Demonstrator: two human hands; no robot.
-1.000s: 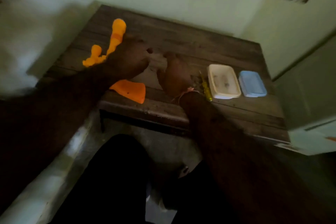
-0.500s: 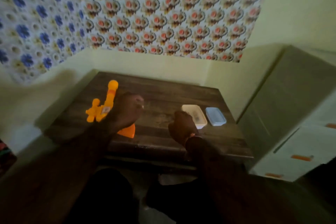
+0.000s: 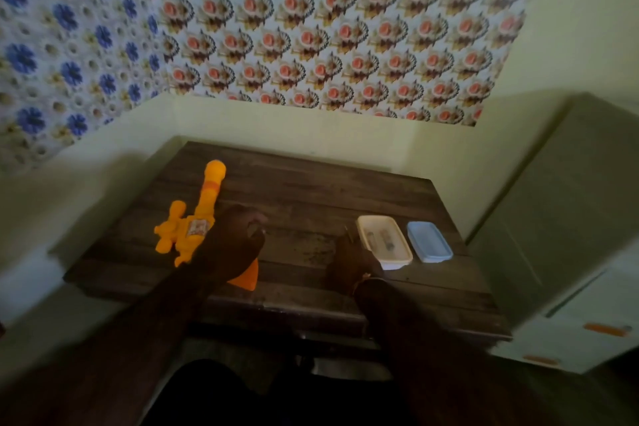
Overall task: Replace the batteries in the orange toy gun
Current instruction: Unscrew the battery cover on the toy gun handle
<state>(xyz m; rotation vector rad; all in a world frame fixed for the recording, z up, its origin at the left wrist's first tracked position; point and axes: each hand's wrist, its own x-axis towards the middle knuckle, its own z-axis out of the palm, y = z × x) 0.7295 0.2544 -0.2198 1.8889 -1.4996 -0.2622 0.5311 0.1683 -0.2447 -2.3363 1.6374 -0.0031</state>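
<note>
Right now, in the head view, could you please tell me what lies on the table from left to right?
orange toy gun → left hand → right hand → white open box → blue lid, all on the dark wooden table.

Person, seen from a head-worn camera; two forearms and two hands in view.

- Left hand [image 3: 235, 239]: bare; no ring, glove or covering visible. Detail lost in dim light.
- Left forearm: bare along its whole visible length; no sleeve, watch or band shows.
- Right hand [image 3: 351, 261]: bare; no ring visible. Fingers too dark to make out individually.
- Right wrist: one thin band [image 3: 368, 277], pale pinkish-orange where the light catches it, sitting close around the wrist; material cannot be told.
- Right forearm: bare; no sleeve visible.
- Lower body: dark, near-black garment [image 3: 221, 391] over the lap at the bottom of the view; cut and fabric cannot be told.
</note>
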